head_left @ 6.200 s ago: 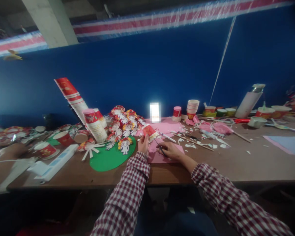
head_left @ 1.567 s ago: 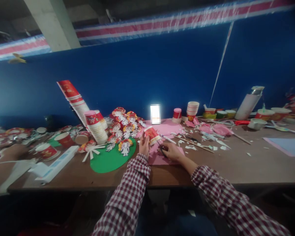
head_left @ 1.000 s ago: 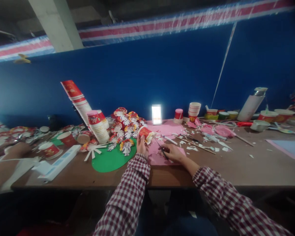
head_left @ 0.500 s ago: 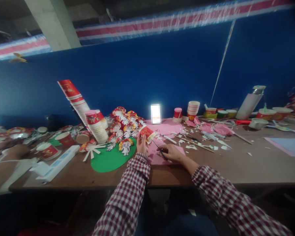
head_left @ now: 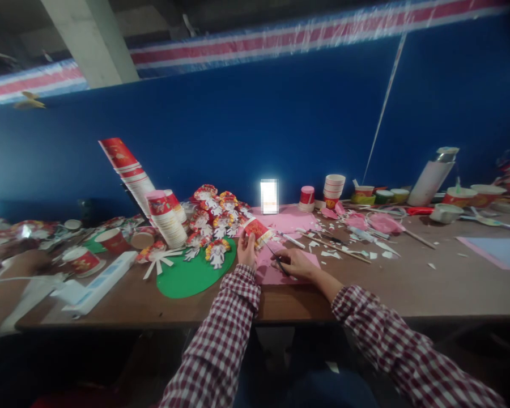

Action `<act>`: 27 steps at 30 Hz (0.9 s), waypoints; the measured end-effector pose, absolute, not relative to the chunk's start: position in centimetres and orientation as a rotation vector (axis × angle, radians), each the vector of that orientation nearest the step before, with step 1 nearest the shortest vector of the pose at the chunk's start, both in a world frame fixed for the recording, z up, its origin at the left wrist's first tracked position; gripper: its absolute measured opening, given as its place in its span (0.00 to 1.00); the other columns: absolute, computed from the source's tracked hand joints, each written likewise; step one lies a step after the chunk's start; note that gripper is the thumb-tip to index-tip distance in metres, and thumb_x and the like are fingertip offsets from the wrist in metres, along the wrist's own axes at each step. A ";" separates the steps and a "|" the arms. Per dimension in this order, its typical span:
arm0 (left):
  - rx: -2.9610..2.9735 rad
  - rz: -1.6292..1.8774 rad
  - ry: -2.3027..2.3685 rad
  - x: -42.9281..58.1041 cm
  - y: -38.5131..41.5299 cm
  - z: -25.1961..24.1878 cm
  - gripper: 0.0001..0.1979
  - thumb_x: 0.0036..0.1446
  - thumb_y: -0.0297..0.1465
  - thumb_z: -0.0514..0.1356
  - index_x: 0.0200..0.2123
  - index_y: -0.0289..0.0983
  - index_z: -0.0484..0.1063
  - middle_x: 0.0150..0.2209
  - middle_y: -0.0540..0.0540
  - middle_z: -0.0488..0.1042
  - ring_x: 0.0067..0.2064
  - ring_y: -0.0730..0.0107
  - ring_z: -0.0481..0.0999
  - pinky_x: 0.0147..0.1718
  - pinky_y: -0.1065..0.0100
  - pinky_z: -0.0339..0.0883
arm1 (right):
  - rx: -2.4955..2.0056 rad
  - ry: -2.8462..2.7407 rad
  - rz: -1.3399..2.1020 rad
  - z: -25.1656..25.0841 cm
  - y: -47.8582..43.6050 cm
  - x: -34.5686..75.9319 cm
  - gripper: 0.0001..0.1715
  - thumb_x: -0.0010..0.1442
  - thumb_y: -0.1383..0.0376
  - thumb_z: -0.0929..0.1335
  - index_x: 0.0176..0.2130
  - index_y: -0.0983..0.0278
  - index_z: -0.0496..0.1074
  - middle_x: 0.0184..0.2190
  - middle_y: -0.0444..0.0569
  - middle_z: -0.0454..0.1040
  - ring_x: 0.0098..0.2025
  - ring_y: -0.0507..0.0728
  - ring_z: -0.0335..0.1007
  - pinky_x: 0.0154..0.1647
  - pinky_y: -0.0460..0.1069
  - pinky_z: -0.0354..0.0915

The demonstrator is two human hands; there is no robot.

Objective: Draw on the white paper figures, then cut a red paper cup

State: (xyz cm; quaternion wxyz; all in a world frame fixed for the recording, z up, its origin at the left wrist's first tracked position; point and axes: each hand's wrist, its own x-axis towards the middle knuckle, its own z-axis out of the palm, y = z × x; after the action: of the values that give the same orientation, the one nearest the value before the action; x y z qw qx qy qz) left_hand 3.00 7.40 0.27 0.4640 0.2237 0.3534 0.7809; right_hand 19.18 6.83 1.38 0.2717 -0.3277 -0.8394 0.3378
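My left hand [head_left: 247, 253] is closed around a red and white paper cup [head_left: 257, 229], tilted on its side above the pink paper [head_left: 266, 273]. In my right hand [head_left: 296, 265] is a slim dark pair of scissors [head_left: 277, 260], its tip pointing at the cup's rim. Whether the blades are touching the cup is too small to tell. Just left of my left hand lie paper figure cutouts [head_left: 217, 253] with red and yellow tops, heaped partly on a green paper oval [head_left: 182, 277].
Stacked paper cups [head_left: 164, 218] lean at the left, near a white power strip [head_left: 104, 282]. Another person's hand [head_left: 29, 263] is at the far left. Paper scraps [head_left: 331, 254] and thin sticks [head_left: 352, 254] lie to the right. A bright, blurred-out screen [head_left: 269, 197] stands behind.
The paper cup has turned slightly in my left hand, showing more of its red side. My right hand stays almost where it was. The other person's hand has shifted slightly.
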 end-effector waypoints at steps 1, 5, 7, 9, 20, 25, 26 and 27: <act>0.549 1.916 0.871 3.0 7.4 0.3 0.29 0.43 0.38 0.68 0.50 0.42 0.66 0.37 0.48 0.75 0.32 0.74 0.75 0.31 0.71 0.69 | -0.882 -2.259 0.913 1.3 6.9 19.2 0.23 0.55 0.53 0.66 0.39 0.69 0.76 0.24 0.49 0.75 0.24 0.52 0.68 0.24 0.44 0.60; 0.547 1.906 0.888 3.1 7.2 0.5 0.26 0.45 0.37 0.67 0.49 0.42 0.66 0.37 0.48 0.75 0.33 0.73 0.75 0.31 0.71 0.69 | -0.891 -2.250 0.911 1.1 7.0 19.1 0.22 0.55 0.54 0.66 0.39 0.69 0.76 0.24 0.49 0.75 0.23 0.52 0.68 0.23 0.44 0.60; 0.546 1.903 0.895 3.1 7.2 0.6 0.25 0.45 0.36 0.67 0.48 0.41 0.67 0.37 0.48 0.75 0.32 0.73 0.75 0.31 0.71 0.69 | -0.894 -2.250 0.916 1.1 7.0 19.1 0.22 0.55 0.54 0.66 0.39 0.69 0.75 0.24 0.49 0.75 0.23 0.52 0.68 0.23 0.44 0.60; 0.544 1.898 0.899 3.1 7.2 0.6 0.24 0.46 0.36 0.67 0.48 0.42 0.67 0.37 0.48 0.75 0.32 0.73 0.75 0.31 0.71 0.69 | -0.892 -2.253 0.918 1.1 7.0 19.1 0.22 0.55 0.54 0.66 0.39 0.69 0.75 0.23 0.49 0.75 0.23 0.52 0.68 0.23 0.44 0.60; 0.525 1.902 0.898 3.2 7.2 0.6 0.23 0.47 0.34 0.66 0.48 0.42 0.67 0.37 0.48 0.75 0.32 0.74 0.76 0.32 0.71 0.69 | -0.895 -2.283 0.892 1.5 6.9 19.1 0.22 0.55 0.53 0.66 0.39 0.69 0.76 0.24 0.49 0.75 0.23 0.52 0.67 0.24 0.44 0.59; 0.535 1.897 0.894 3.2 7.2 0.6 0.23 0.46 0.35 0.67 0.47 0.42 0.67 0.37 0.48 0.75 0.33 0.73 0.76 0.31 0.70 0.69 | -0.908 -2.272 0.890 1.5 6.8 19.2 0.23 0.55 0.53 0.66 0.40 0.69 0.76 0.24 0.49 0.75 0.24 0.52 0.67 0.24 0.44 0.59; 0.534 1.896 0.894 3.2 7.2 0.5 0.23 0.46 0.35 0.67 0.47 0.42 0.67 0.37 0.48 0.75 0.32 0.73 0.76 0.31 0.71 0.69 | -0.906 -2.274 0.886 1.4 6.9 19.2 0.23 0.55 0.53 0.66 0.40 0.69 0.76 0.24 0.49 0.75 0.24 0.52 0.67 0.24 0.44 0.59; 0.532 1.896 0.893 3.2 7.2 0.5 0.23 0.46 0.35 0.67 0.47 0.42 0.67 0.37 0.48 0.75 0.32 0.73 0.76 0.31 0.71 0.69 | -0.901 -2.278 0.881 1.4 6.9 19.2 0.23 0.56 0.53 0.66 0.40 0.69 0.76 0.24 0.49 0.75 0.24 0.52 0.67 0.24 0.44 0.59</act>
State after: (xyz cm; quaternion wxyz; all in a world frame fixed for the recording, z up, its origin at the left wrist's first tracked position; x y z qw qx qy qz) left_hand 3.19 7.23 0.50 0.4702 0.2173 0.3645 0.7738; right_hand 19.18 6.89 1.41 0.2658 -0.3338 -0.8435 0.3261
